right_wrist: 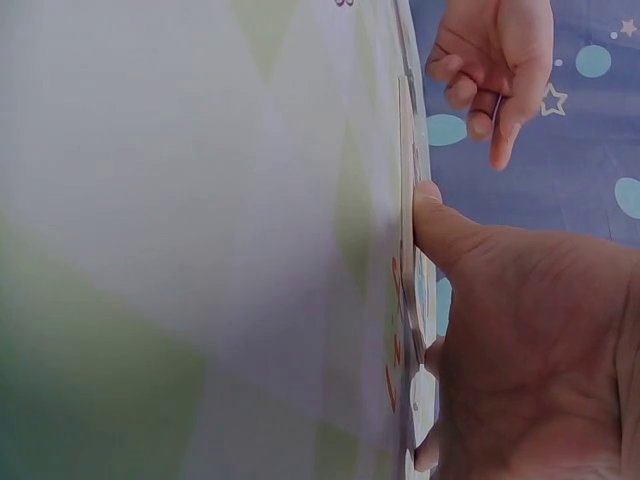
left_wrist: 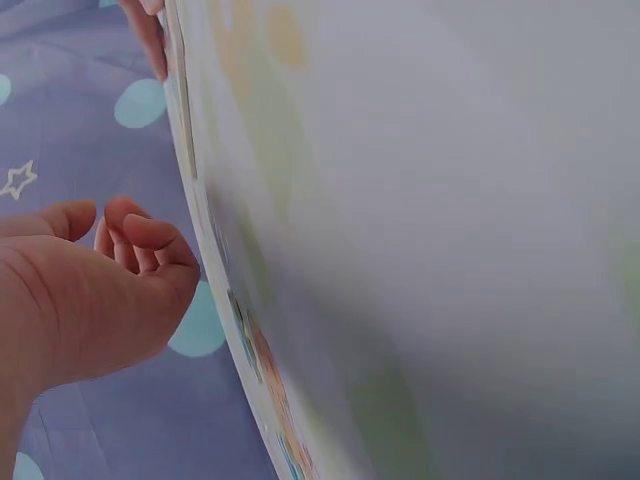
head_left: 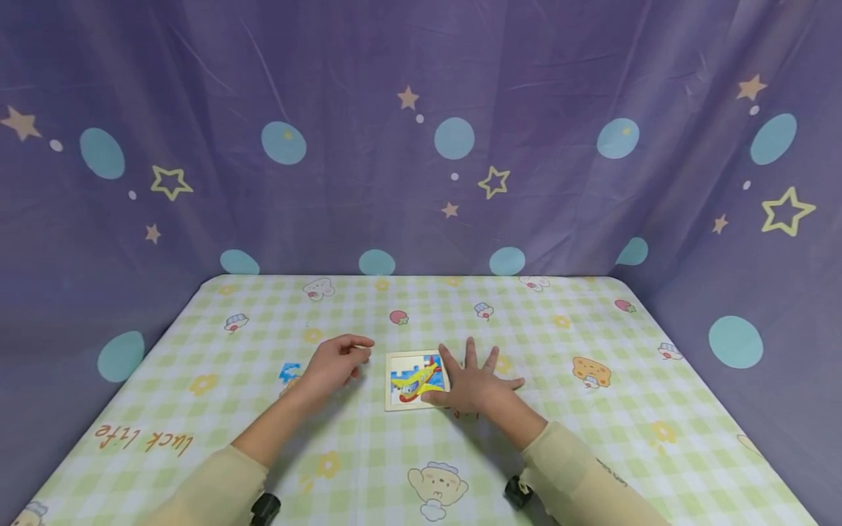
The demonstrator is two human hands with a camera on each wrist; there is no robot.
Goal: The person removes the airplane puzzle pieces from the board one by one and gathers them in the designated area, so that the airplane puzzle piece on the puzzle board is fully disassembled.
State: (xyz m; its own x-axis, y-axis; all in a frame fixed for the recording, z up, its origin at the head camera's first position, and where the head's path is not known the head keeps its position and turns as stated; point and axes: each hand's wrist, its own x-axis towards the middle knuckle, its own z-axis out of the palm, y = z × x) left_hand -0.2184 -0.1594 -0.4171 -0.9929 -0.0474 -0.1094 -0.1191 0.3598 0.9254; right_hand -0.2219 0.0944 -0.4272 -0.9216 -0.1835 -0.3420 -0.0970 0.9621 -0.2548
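A small jigsaw puzzle [head_left: 414, 380] in a pale frame lies flat on the table, showing a yellow and red airplane on blue. Bare cream backing shows at its upper left. My right hand [head_left: 475, 387] spreads its fingers at the puzzle's right edge, with the thumb and index finger over the frame. To the left of the puzzle, my left hand [head_left: 337, 365] hovers apart from it. Its fingers bend loosely, and the left wrist view shows nothing between them. A loose blue puzzle piece [head_left: 289, 372] lies left of that hand, near the forearm.
A green-and-white checked tablecloth [head_left: 355, 467] with printed cartoon figures covers the table. Beside the left forearm an orange-brown patch is partly hidden, so I cannot tell if it is a piece or print. A purple curtain [head_left: 546, 204] with stars and dots encloses the back and sides.
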